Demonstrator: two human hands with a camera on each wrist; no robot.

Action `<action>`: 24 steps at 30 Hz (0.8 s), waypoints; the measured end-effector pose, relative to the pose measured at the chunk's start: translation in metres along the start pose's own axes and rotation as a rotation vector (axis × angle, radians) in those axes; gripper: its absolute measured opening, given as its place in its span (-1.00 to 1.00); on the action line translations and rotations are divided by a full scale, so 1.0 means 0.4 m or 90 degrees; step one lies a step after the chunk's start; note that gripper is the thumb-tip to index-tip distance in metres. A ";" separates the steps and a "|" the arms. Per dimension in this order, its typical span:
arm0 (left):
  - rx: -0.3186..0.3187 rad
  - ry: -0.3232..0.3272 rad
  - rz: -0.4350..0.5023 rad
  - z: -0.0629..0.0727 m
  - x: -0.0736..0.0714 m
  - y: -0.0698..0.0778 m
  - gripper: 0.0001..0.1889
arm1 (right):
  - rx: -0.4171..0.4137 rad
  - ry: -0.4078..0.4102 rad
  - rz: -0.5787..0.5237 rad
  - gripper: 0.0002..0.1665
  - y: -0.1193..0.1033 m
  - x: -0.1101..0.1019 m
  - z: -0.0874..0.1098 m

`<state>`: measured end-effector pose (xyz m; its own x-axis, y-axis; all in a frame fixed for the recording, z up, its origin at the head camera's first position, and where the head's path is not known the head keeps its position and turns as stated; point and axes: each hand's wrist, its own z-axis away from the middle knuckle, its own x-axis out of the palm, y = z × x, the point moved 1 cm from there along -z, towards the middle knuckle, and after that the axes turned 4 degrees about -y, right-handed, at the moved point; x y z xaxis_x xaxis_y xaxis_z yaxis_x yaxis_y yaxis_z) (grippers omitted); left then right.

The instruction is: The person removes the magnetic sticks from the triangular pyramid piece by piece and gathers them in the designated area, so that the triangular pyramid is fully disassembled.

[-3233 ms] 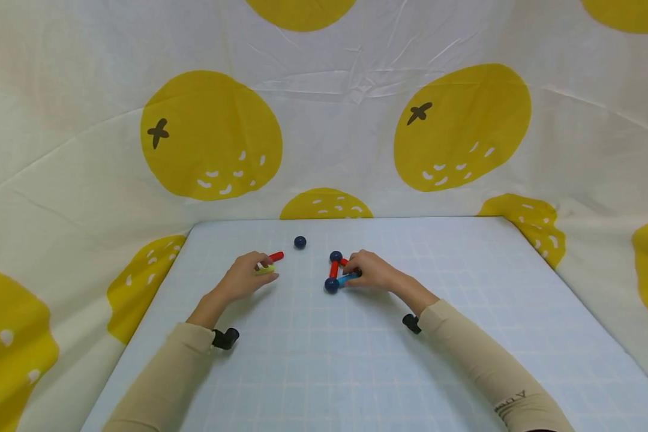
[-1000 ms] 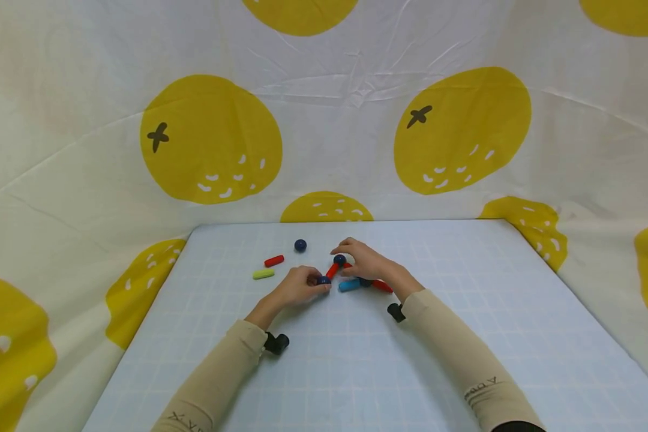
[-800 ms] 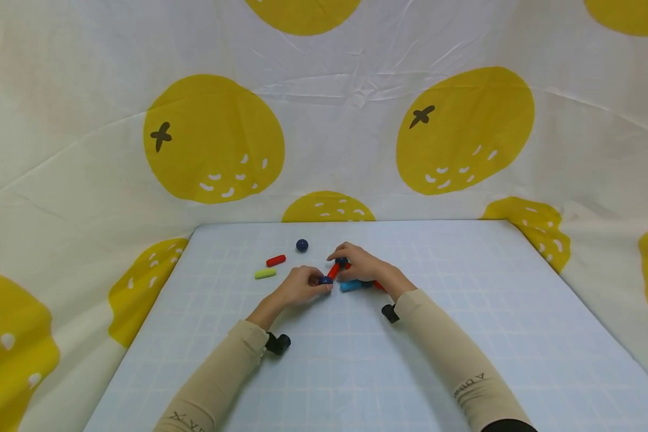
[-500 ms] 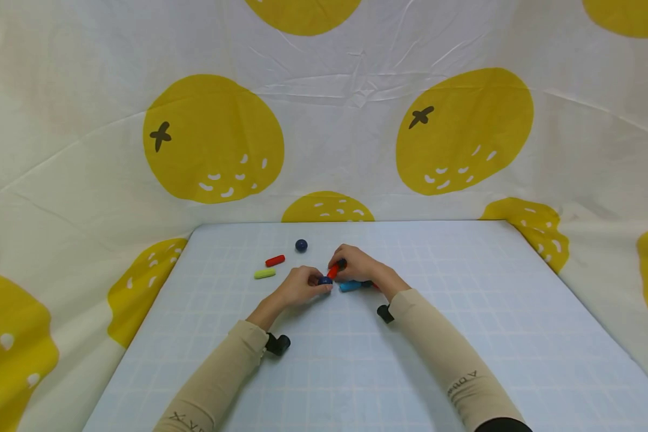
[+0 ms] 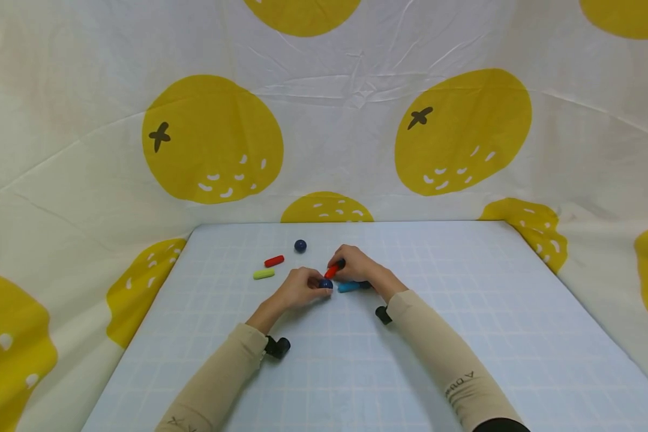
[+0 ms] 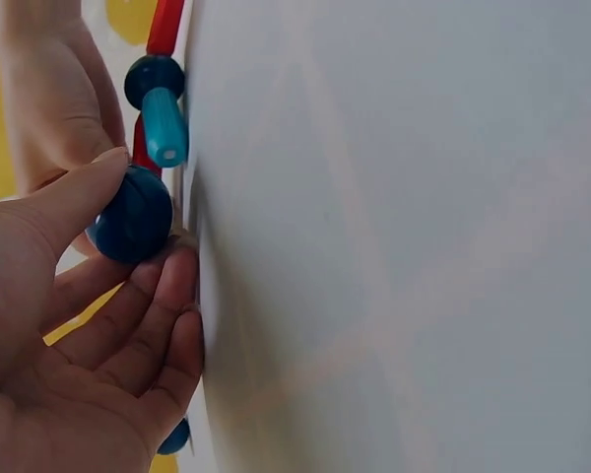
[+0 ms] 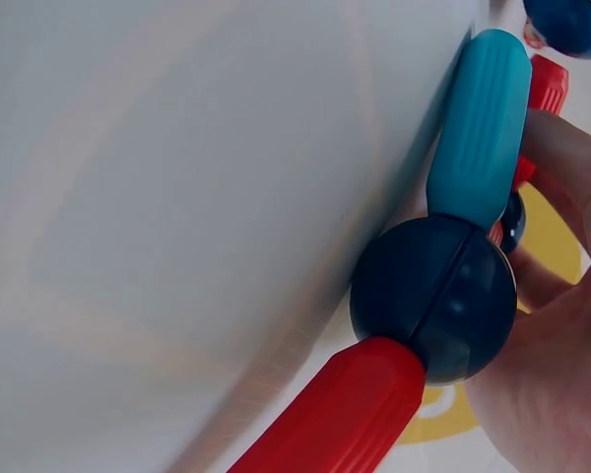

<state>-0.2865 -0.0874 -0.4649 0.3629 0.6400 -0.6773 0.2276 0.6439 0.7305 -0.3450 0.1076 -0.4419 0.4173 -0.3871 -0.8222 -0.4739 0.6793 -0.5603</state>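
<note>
In the head view my left hand (image 5: 299,287) pinches a dark blue toy ball (image 5: 326,284) between thumb and fingers. Just beyond it, my right hand (image 5: 355,264) grips a red toy rod (image 5: 332,271), whose far end carries another dark blue ball (image 5: 341,263). The rod's near end points at the pinched ball; a small gap separates them in the right wrist view. Below the right hand lies a light blue rod (image 5: 348,287) joined to a dark blue ball (image 7: 433,299). A second red rod (image 7: 335,419) extends from that ball, mostly hidden by the hand in the head view.
Left of the hands, a loose red rod (image 5: 274,261) and a yellow-green rod (image 5: 263,273) lie on the pale checked table (image 5: 324,372). One dark blue ball (image 5: 300,246) sits farther back. A fruit-print cloth (image 5: 335,150) hangs behind the table.
My left hand has put down the yellow-green rod and taken a ball. The joined pieces have been separated. My right hand has closed round the red rod, and the left hand's ball has shifted slightly nearer me.
</note>
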 end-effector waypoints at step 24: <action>-0.116 0.111 -0.039 -0.062 -0.284 -0.107 -0.49 | -0.019 -0.034 0.033 -0.60 0.017 0.013 0.016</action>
<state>-0.3598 -0.1774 -0.4215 0.1889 0.6497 -0.7363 0.0715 0.7387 0.6702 -0.3410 0.1144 -0.4495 0.4320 -0.3175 -0.8442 -0.5182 0.6787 -0.5204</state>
